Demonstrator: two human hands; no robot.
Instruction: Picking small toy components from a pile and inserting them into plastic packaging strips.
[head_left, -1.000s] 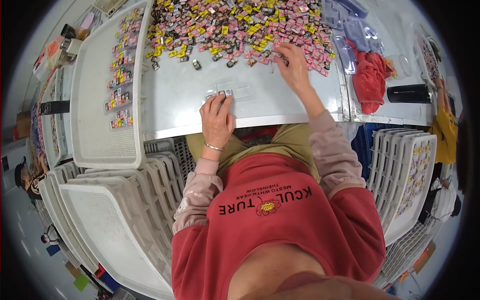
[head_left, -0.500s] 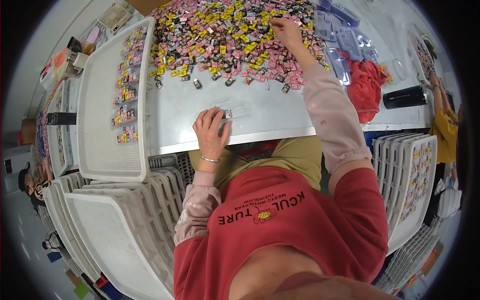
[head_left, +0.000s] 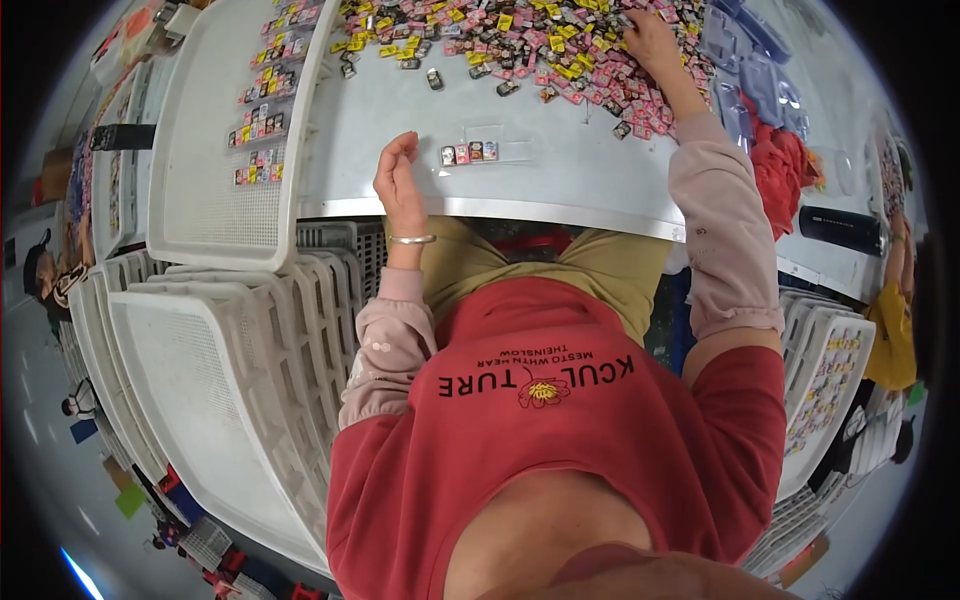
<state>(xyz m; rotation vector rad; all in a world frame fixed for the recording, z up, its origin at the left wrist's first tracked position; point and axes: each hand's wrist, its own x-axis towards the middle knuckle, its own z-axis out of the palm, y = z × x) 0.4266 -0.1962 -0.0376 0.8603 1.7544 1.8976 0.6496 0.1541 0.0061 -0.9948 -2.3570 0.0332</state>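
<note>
My left hand (head_left: 400, 185), with a bracelet at its wrist, is held on edge beside a clear plastic case (head_left: 517, 151). Its fingers are stretched and slightly bent, and nothing shows in them. Several small printed boxes (head_left: 462, 154) stand in a row in the case, dark, pink and multicoloured. Farther off to the right, my right hand (head_left: 655, 48) reaches into a wide heap of small pink, yellow and black boxes (head_left: 590, 62). Its fingertips are pinched together among them; what they grip is too small to make out.
At the left stands a white tray (head_left: 185, 150) holding filled clear cases (head_left: 262, 122). More white trays (head_left: 190, 390) are stacked below. Empty clear cases (head_left: 765, 80), a red cloth (head_left: 780, 170) and a black tumbler (head_left: 840, 230) lie at the right. A person in yellow (head_left: 893, 340) is beyond.
My left hand has drawn back from the clear case, uncovering the row of small boxes. My right hand remains at the heap, now farther right over it. The whole view has shifted.
</note>
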